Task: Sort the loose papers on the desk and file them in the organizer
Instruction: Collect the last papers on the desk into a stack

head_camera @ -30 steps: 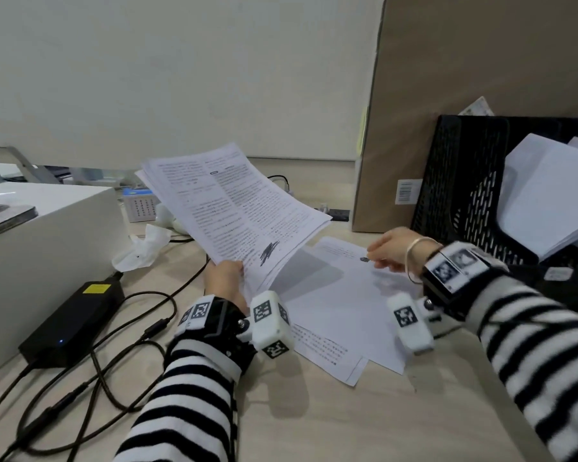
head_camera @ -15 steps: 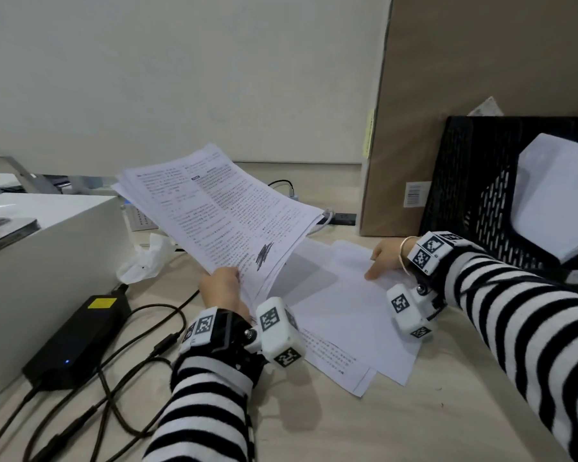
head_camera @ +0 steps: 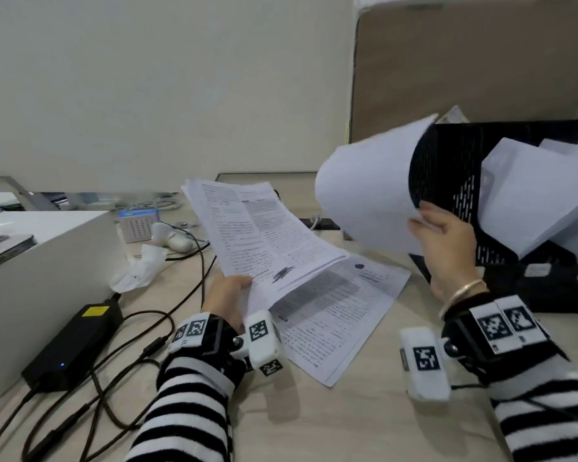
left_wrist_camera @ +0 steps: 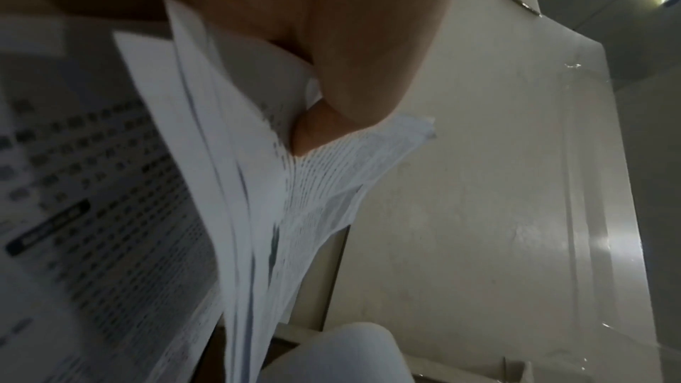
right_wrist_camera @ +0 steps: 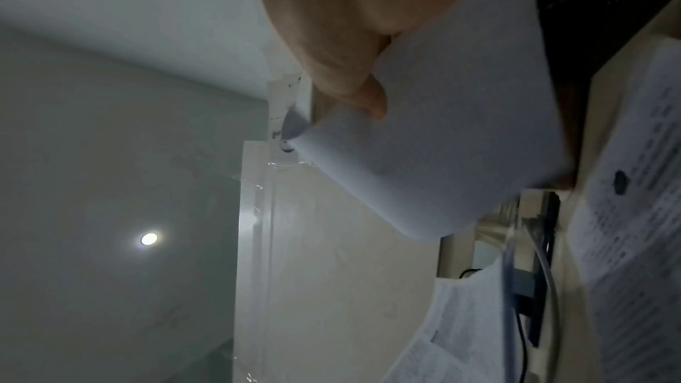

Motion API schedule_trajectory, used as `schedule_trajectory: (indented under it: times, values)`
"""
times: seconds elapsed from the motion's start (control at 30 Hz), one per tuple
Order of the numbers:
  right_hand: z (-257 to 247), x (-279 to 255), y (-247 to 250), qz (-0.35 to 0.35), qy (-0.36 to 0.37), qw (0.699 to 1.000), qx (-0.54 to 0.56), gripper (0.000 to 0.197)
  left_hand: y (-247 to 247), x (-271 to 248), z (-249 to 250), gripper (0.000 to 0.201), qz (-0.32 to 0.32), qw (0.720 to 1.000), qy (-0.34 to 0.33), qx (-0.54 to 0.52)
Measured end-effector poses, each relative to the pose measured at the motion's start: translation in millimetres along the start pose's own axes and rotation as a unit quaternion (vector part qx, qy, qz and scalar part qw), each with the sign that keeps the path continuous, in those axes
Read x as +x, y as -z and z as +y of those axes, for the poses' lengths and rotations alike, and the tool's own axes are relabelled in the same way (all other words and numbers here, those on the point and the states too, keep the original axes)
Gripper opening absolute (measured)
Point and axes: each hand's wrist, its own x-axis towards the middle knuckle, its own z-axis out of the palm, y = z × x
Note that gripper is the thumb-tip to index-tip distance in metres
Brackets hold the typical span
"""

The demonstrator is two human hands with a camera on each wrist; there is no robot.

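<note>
Since half a second ago the right hand [head_camera: 447, 248] has left the desk, taking up the blank-backed sheet [head_camera: 367, 195] it was pressing; that sheet now curls in the air in front of the black mesh organizer [head_camera: 454, 168], pinched at its lower edge between thumb and fingers. The right wrist view shows the thumb [right_wrist_camera: 354, 80] clamped on the sheet's face. Lifting it has uncovered a printed page [head_camera: 334, 311] lying flat on the desk [head_camera: 347, 421], near its middle, one corner pointing toward the near edge.

The left hand [head_camera: 229, 295] grips a stack of printed pages [head_camera: 261, 235] by its near corner, the stack tilted up and away over the desk; in the left wrist view the thumb [left_wrist_camera: 324, 130] presses into the fanned sheet edges.

The organizer stands at the right side of the desk against a brown board [head_camera: 464, 68], with white papers [head_camera: 531, 201] already leaning inside it. At the left side lie a black power adapter [head_camera: 74, 345] with tangled cables [head_camera: 121, 378], a crumpled tissue [head_camera: 137, 271] and a white box [head_camera: 40, 268].
</note>
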Motion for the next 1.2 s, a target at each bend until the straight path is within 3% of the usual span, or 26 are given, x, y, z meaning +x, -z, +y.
schedule_trajectory:
  times: [0.13,0.23,0.3,0.37,0.43,0.53,0.6,0.7,0.77,0.83,0.93,1.03,1.13,1.2]
  values:
    - [8.6,-6.9,10.3,-0.054,-0.012,0.993,-0.104,0.052,-1.0,-5.7,5.1,0.037,-0.073,0.997,-0.009,0.027]
    - [10.2,-11.0,14.5,-0.095,-0.023,0.990,-0.106,0.061,1.1,-6.0,3.7,0.037,-0.116,0.993,-0.018,0.027]
    - [14.4,-10.3,17.1,-0.111,-0.026,0.989,-0.097,0.064,1.7,-7.7,4.6,0.042,-0.107,0.992,-0.035,0.049]
    - [17.5,-9.1,18.5,-0.110,-0.020,0.990,-0.091,0.062,0.2,-11.6,7.4,0.048,-0.106,0.992,-0.041,0.056]
    - [16.5,-9.5,19.0,-0.107,-0.016,0.991,-0.084,0.060,-2.7,-15.8,10.1,0.037,-0.119,0.991,-0.043,0.047]
    - [17.0,-9.4,17.2,-0.114,-0.032,0.991,-0.067,0.059,-7.0,-23.8,12.2,0.039,-0.150,0.987,-0.047,0.045]
    - [15.8,-10.7,17.3,-0.127,-0.041,0.989,-0.061,0.056,-2.8,-17.2,9.5,0.034,-0.134,0.988,-0.053,0.056]
    - [14.2,-12.3,15.3,-0.147,-0.053,0.987,-0.034,0.029,3.7,-6.5,6.4,0.025,-0.102,0.992,-0.038,0.063]
    - [16.4,-16.6,12.0,-0.161,-0.094,0.982,-0.013,0.058,7.1,-1.8,3.1,0.031,-0.072,0.994,-0.051,0.059]
    - [16.9,-22.0,6.7,-0.175,-0.184,0.966,0.041,0.081,8.4,1.0,1.2,0.037,-0.042,0.996,-0.075,0.036]
    - [6.8,-35.0,-0.2,-0.241,-0.281,0.926,0.072,0.061,3.5,2.1,-1.4,0.040,-0.013,0.993,-0.115,-0.007]
    - [1.7,-44.9,-3.4,-0.337,-0.287,0.896,0.034,0.038,-4.2,0.8,-2.8,0.032,-0.005,0.990,-0.139,-0.002]
    - [4.9,-46.3,-7.1,-0.310,-0.259,0.915,0.017,0.020,-8.4,0.2,-4.0,0.027,-0.008,0.986,-0.163,0.026]
    - [5.7,-43.3,-6.8,-0.266,-0.240,0.934,-0.002,0.019,-8.9,0.9,-4.8,0.024,-0.014,0.984,-0.173,0.040]
